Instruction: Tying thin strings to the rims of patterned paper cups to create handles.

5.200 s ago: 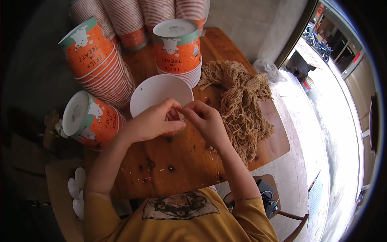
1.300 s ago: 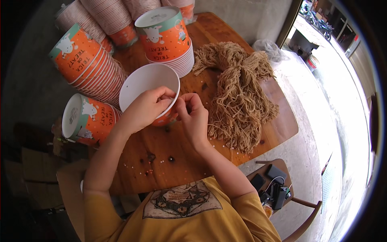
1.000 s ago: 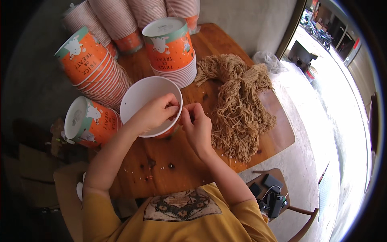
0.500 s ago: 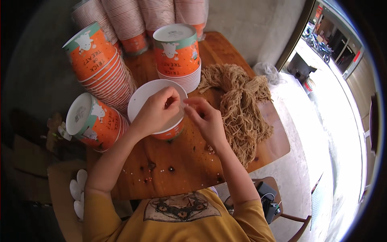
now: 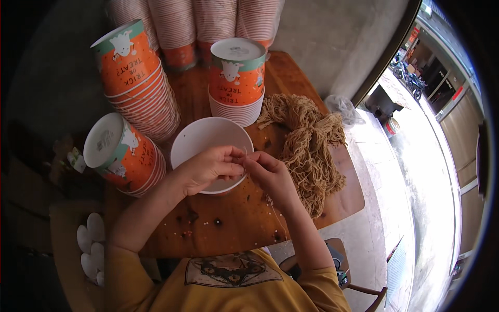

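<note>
My left hand (image 5: 212, 169) and my right hand (image 5: 273, 179) meet fingertip to fingertip over the near right rim of an open paper bucket (image 5: 195, 136) with a white inside. Both hands are closed in a pinch on a thin pale string (image 5: 279, 221). A short end of it sticks up between the fingertips, and a longer length trails down below my right hand toward the table edge. The knuckles hide the exact grip. To the right of my right hand lies a tan bundle of crinkled string (image 5: 306, 156).
Stacks of upside-down orange paper buckets stand left (image 5: 138, 161), far left (image 5: 127, 73) and beyond the open one (image 5: 236, 83). Wrapped bucket stacks (image 5: 215, 23) line the back wall. Tiny beads (image 5: 205, 222) dot the wooden table (image 5: 234, 229). White oval pieces (image 5: 89, 255) lie lower left.
My hands have come together and moved slightly nearer to me; earlier a small gap parted their fingertips. The string below my right hand now shows. The whole view has shifted a little.
</note>
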A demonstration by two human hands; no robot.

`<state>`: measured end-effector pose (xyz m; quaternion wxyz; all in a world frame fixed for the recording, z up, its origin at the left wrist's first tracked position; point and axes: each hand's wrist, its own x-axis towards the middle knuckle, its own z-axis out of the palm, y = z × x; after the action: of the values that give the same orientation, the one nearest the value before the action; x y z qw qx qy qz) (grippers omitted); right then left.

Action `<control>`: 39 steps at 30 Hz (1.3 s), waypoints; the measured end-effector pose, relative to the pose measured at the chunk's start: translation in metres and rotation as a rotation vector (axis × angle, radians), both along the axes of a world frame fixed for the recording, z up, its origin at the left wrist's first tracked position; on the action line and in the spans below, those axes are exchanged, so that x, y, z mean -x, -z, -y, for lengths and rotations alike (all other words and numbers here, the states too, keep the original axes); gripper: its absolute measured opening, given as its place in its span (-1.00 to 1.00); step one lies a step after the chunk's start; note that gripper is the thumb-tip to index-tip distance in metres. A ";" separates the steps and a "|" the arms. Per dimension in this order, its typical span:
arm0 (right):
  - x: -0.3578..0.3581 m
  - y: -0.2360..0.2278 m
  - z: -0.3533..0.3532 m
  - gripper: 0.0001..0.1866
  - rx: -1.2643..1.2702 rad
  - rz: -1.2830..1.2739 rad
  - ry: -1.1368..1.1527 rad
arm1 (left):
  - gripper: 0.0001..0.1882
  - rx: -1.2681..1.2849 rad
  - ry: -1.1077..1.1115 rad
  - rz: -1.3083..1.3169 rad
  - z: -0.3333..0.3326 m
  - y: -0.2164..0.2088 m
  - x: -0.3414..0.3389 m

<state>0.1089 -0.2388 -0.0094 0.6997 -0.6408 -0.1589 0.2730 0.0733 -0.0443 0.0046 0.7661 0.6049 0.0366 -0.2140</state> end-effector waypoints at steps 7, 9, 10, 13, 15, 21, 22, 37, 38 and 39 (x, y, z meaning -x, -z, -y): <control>-0.001 -0.025 0.020 -0.87 -0.008 0.160 -0.039 | -0.84 -0.104 -0.040 0.135 0.010 0.000 0.001; -0.003 -0.038 0.025 -0.88 0.025 0.191 -0.096 | -0.87 -0.097 -0.032 0.161 0.011 0.000 -0.001; -0.004 -0.043 0.025 -0.87 0.031 0.224 -0.175 | -0.87 -0.096 -0.033 0.161 0.011 0.000 -0.001; -0.009 -0.062 0.021 -0.86 0.082 0.222 -0.297 | -0.88 0.024 0.022 0.178 0.012 0.003 -0.002; -0.014 -0.065 0.018 -0.87 0.128 0.188 -0.336 | -0.85 -0.138 0.011 0.233 0.017 0.006 -0.002; -0.037 -0.022 0.019 -0.85 -0.037 0.083 -0.067 | -0.83 -0.278 0.098 0.264 0.018 -0.003 0.002; -0.038 -0.016 0.021 -0.85 -0.038 0.083 -0.067 | -0.83 -0.278 0.098 0.264 0.017 -0.003 0.002; 0.030 -0.004 0.014 -0.87 0.263 0.815 0.264 | -0.84 -0.206 0.086 0.142 0.017 -0.008 -0.002; 0.034 -0.003 0.011 -0.88 0.257 0.799 0.255 | -0.85 -0.134 0.051 0.059 0.019 -0.009 0.000; 0.035 -0.002 0.011 -0.88 0.256 0.799 0.255 | -0.85 -0.062 0.018 -0.023 0.020 -0.011 0.001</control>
<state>0.0742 -0.2493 -0.0078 0.5263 -0.7921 -0.3015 -0.0677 0.0723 -0.0642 0.0156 0.7446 0.6262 0.0467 -0.2265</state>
